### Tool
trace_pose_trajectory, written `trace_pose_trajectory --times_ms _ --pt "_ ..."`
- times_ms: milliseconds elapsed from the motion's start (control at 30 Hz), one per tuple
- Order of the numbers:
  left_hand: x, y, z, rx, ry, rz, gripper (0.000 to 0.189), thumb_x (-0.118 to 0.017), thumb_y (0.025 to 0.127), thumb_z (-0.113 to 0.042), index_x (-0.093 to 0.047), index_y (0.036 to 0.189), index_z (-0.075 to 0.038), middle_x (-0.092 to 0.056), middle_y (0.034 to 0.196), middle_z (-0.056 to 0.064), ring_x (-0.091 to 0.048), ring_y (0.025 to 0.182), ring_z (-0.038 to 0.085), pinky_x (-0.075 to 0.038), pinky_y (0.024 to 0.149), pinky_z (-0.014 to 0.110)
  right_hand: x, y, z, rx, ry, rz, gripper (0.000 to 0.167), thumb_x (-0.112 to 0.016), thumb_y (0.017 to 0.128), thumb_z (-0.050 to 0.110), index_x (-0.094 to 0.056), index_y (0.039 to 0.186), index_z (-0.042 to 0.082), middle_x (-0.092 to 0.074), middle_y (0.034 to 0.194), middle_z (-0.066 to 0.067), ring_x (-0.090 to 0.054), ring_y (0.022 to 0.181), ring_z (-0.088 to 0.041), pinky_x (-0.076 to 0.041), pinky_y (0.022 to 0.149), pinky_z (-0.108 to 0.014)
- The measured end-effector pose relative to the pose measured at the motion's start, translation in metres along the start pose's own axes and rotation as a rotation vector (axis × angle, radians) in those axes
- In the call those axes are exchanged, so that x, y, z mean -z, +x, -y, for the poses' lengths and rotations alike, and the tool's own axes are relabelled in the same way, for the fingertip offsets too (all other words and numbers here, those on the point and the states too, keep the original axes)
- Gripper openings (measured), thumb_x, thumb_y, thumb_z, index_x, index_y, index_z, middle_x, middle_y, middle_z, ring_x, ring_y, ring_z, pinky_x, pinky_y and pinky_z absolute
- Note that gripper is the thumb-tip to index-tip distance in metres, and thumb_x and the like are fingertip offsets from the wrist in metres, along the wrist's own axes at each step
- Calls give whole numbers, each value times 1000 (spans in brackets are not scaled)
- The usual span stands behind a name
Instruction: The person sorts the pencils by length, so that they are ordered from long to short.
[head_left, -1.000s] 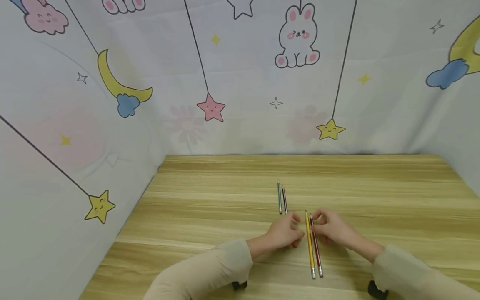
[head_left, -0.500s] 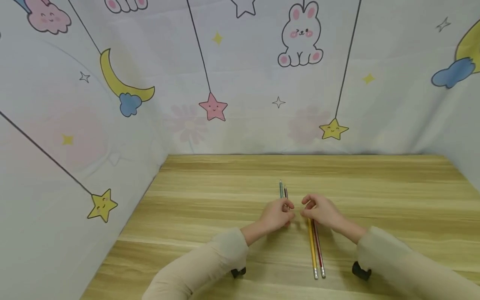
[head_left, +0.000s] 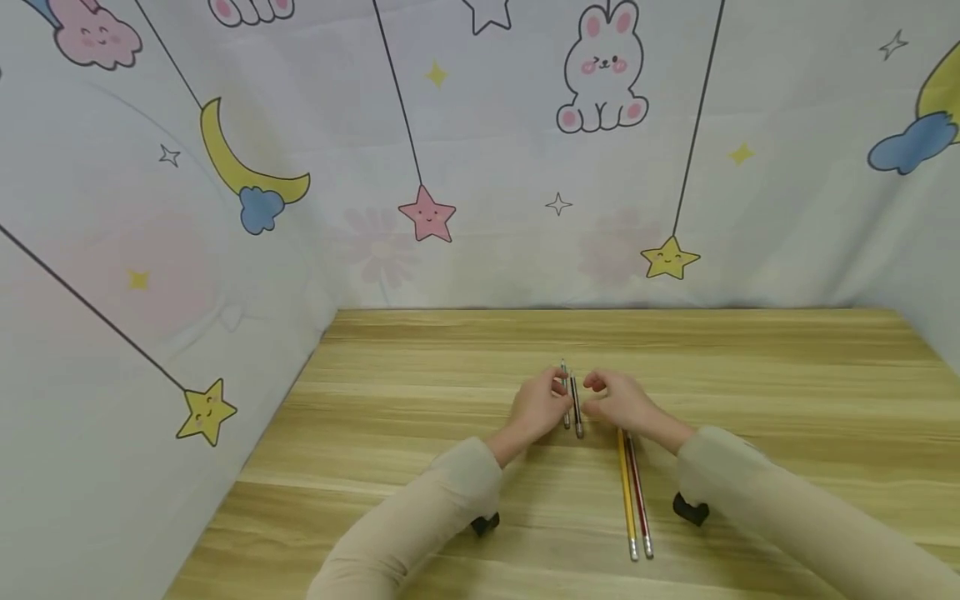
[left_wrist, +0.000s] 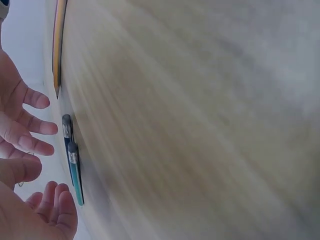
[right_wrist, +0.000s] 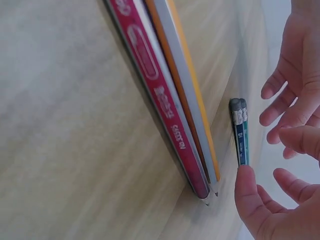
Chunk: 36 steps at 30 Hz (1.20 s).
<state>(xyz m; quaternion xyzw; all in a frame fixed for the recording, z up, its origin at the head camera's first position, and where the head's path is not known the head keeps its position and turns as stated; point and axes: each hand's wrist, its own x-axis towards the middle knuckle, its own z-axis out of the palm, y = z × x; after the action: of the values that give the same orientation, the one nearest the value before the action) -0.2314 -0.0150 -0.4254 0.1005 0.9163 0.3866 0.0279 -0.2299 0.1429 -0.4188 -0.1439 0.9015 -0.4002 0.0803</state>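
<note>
Has left hand [head_left: 538, 408] by teal pencil [left_wrist: 76, 175] and right hand [head_left: 621, 402] by dark pencil [head_left: 576, 406], both with thumb and fingers apart; has these pencils nearer the worktop's [head_left: 412, 375] far edge than yellow pencil [head_left: 627, 496] and red pencil [head_left: 639, 496].

Striped wood-grain tabletop [head_left: 420, 358], creased pale cloth walls [head_left: 495, 150] — printed stars [head_left: 427, 215], yellow moons [head_left: 234, 173], clouds [head_left: 260, 210], a winking rabbit [head_left: 603, 87]

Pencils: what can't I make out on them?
Head: parts of the teal pencil, behind the left hand; tips of the yellow pencil and red pencil, behind the right hand.
Right wrist: far end of the dark pencil, behind the right hand; its print, too small.
Left wrist: yellow pencil's eraser end, cut by the top edge.
</note>
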Motion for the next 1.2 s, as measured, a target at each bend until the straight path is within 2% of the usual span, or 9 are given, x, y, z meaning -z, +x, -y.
trace_pose_trajectory --times_ms 67,133,333,500,667,900,1067,1200 --pt "1 3 -1 8 40 -6 38 -61 79 -13 -53 116 -10 -64 93 3 -62 79 12 -43 57 18 -2 6 1 -18 -17 -5 36 -61 77 14 -52 107 -3 -55 108 -24 -52 99 -37 -47 75 -41" --pt "2 5 -2 14 71 -10 43 -62 79 -14 -50 120 -10 -64 95 3 -62 82 13 -44 59 19 -3 11 1 -25 -39 -13 36 -61 77 13 -52 108 -4 -55 108 -24 -53 99 -36 -47 75 -41" --pt "1 12 -3 50 133 -5 46 -63 79 -17 -48 122 -10 -64 96 4 -60 83 17 -46 65 25 -8 20 0 -63 -51 -11 38 -62 77 12 -49 109 -4 -56 100 -24 -56 75 -23 -48 57 -30" --pt "-2 21 1 112 126 -1 49 -65 78 -18 -47 123 -10 -65 90 2 -59 75 14 -44 60 23 -13 26 -1 -100 -30 -1 40 -63 77 10 -48 110 -5 -56 90 -19 -53 62 -18 -46 47 -26" --pt "-2 27 4 159 103 12 50 -67 76 -18 -48 121 -9 -66 86 3 -60 73 12 -44 60 22 -17 29 -1 -110 -79 1 38 -65 75 8 -49 107 -4 -55 77 -11 -48 58 -15 -40 48 -24" --pt "-2 29 5 160 111 35 42 -70 74 -20 -55 110 -6 -65 82 3 -57 70 12 -43 60 22 -18 32 -2 -136 -93 0 38 -66 74 9 -49 106 -3 -54 68 -6 -46 52 -12 -37 46 -23" --pt "-5 31 5 171 148 48 44 -72 72 -25 -57 109 -7 -65 93 5 -55 74 14 -45 63 25 -18 34 -4 -154 -114 -1 35 -65 77 12 -49 105 -2 -50 60 -4 -42 45 -10 -36 42 -22" --pt "-8 32 3 166 181 53 42 -71 73 -25 -58 108 -7 -64 98 7 -55 74 15 -46 62 26 -18 36 -6 -162 -139 -19 32 -64 77 10 -50 103 -3 -53 66 -6 -44 46 -11 -39 42 -23"
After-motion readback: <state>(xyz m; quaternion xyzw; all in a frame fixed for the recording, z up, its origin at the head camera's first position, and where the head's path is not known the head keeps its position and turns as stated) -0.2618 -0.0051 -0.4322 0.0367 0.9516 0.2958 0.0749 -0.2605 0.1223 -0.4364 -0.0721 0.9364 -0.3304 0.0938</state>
